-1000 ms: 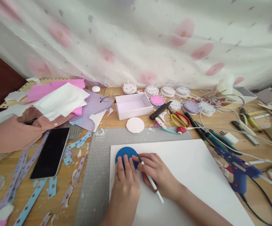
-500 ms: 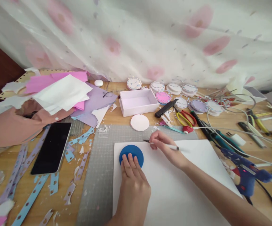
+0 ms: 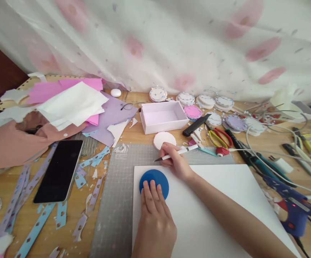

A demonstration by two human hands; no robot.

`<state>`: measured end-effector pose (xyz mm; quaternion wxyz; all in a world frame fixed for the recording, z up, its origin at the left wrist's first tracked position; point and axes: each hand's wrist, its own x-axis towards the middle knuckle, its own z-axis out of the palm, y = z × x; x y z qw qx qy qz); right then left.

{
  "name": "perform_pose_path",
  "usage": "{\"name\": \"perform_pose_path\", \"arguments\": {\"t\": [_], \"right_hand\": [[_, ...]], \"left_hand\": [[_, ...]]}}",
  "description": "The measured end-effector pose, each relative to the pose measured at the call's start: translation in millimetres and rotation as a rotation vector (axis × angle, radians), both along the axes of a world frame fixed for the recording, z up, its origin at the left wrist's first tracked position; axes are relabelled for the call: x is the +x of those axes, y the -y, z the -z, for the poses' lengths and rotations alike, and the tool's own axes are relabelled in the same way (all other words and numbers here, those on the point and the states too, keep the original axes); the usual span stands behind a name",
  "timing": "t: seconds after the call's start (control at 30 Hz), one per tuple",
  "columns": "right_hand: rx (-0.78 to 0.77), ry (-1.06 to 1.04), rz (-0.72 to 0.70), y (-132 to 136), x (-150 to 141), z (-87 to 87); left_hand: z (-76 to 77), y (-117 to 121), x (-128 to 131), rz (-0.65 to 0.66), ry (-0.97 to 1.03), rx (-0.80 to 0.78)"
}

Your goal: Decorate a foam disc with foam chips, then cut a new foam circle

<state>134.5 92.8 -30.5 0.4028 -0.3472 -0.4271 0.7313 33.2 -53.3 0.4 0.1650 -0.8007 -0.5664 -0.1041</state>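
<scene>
My left hand point(image 3: 157, 222) lies with its fingers stretched flat on a round blue disc point(image 3: 158, 179), pressing on its lower part. Under the disc is a large white sheet point(image 3: 214, 200), near whose upper left corner the disc sits. My right hand point(image 3: 175, 159) is closed around a white pen point(image 3: 181, 151) with a dark pointed tip. That tip points left, just above the blue disc and apart from it. Behind the right hand a white paper circle point(image 3: 164, 139) is partly covered. The sheet rests on a grey cutting mat point(image 3: 115, 200).
A pale open box point(image 3: 163, 125) stands behind the mat, near several decorated discs point(image 3: 193, 111). Rightward lie a black utility knife point(image 3: 195, 125), red-yellow scissors point(image 3: 220, 138) and a blue glue gun point(image 3: 292, 208) with cables. Leftward are a phone point(image 3: 58, 172) and paper scraps point(image 3: 34, 227).
My right hand has moved left with the pen, whose tip now points toward the space above the disc. My left hand stays on the blue disc. The view has shifted slightly.
</scene>
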Motion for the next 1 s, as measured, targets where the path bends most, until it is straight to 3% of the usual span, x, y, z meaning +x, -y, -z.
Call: {"name": "perform_pose_path", "arguments": {"t": [0.3,0.53,0.67,0.87,1.0], "right_hand": [[0.003,-0.037,0.006,-0.4,-5.6,-5.0],[-0.016,-0.008,-0.001,-9.0,-6.0,-18.8],[-0.007,0.046,-0.008,-12.6,-15.5,-20.8],[0.016,0.126,-0.061,-6.5,-24.4,-8.1],[0.019,0.184,-0.08,-8.0,-22.6,-10.8]], "left_hand": [[14.0,-1.7,-4.0,-0.001,-0.048,-0.01],[13.6,2.6,4.3,-0.084,-0.084,-0.09],[15.6,5.9,2.4,-0.053,-0.089,-0.081],[8.7,0.4,-5.1,0.012,-0.047,-0.014],[3.2,-3.8,-6.8,0.01,-0.029,0.012]]}}
